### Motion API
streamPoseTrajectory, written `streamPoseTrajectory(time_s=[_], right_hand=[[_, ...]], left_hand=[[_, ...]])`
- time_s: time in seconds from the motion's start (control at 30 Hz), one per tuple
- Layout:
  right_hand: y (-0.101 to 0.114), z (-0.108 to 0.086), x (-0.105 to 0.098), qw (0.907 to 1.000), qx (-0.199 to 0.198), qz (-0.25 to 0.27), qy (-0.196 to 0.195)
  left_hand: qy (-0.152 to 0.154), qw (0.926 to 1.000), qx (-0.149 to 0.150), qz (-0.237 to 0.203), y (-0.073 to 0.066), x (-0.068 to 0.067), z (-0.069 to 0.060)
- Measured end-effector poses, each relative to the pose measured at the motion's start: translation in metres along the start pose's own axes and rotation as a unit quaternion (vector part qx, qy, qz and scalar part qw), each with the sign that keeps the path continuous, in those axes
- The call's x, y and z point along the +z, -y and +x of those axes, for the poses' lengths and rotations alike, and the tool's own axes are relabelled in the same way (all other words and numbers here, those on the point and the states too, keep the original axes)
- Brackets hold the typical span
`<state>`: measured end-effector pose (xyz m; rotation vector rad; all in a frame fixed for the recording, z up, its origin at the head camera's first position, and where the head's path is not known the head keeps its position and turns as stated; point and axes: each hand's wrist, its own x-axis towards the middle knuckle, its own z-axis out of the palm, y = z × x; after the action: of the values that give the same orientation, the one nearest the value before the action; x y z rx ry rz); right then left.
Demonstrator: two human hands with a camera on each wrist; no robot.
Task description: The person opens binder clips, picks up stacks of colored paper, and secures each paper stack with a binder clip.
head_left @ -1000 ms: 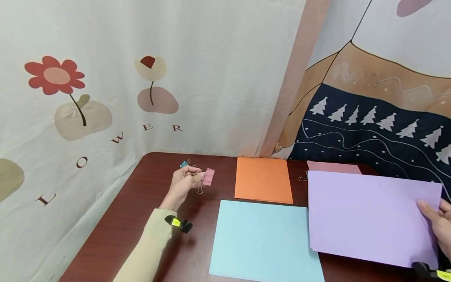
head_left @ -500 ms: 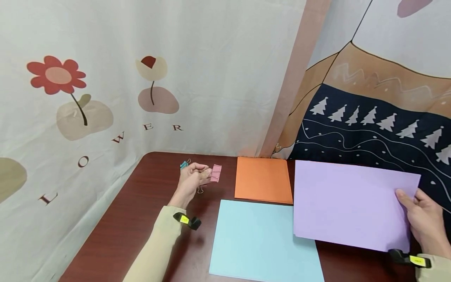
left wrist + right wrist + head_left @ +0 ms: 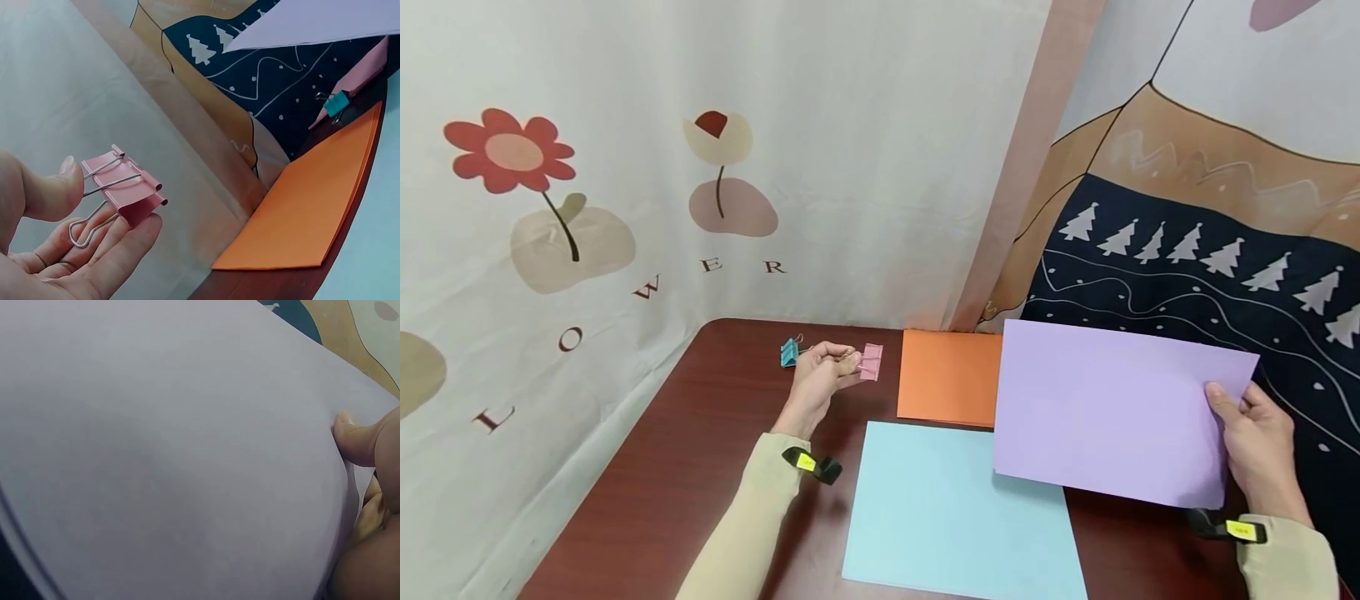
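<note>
From my end I count one left hand (image 3: 818,379) and one right hand (image 3: 1258,442); one pink clip (image 3: 871,362), one teal clip (image 3: 789,353) and a second teal clip (image 3: 337,104), three in all; one purple paper (image 3: 1116,412), one orange paper (image 3: 949,375), one light-blue paper (image 3: 958,508) and one pink paper (image 3: 361,70), four colours, sheet totals unclear to me; two printed flowers (image 3: 512,152).

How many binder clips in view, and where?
3: pink clip in the left hand, teal clip on the table beside that hand, second teal clip at the edge of the pink paper (left wrist view). Others may be hidden behind the hand or purple paper.
</note>
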<state>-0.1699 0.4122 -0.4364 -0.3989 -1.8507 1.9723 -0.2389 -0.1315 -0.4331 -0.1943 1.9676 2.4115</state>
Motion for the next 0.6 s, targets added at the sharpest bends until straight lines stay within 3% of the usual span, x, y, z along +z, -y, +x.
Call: streamPoseTrajectory(time_s=[0.6], right_hand=[[-0.007, -0.002, 0.030, 0.9997, 0.008, -0.006, -0.021]], left_hand=[[-0.010, 0.9990, 0.011, -0.043, 0.014, 0.029, -0.003]])
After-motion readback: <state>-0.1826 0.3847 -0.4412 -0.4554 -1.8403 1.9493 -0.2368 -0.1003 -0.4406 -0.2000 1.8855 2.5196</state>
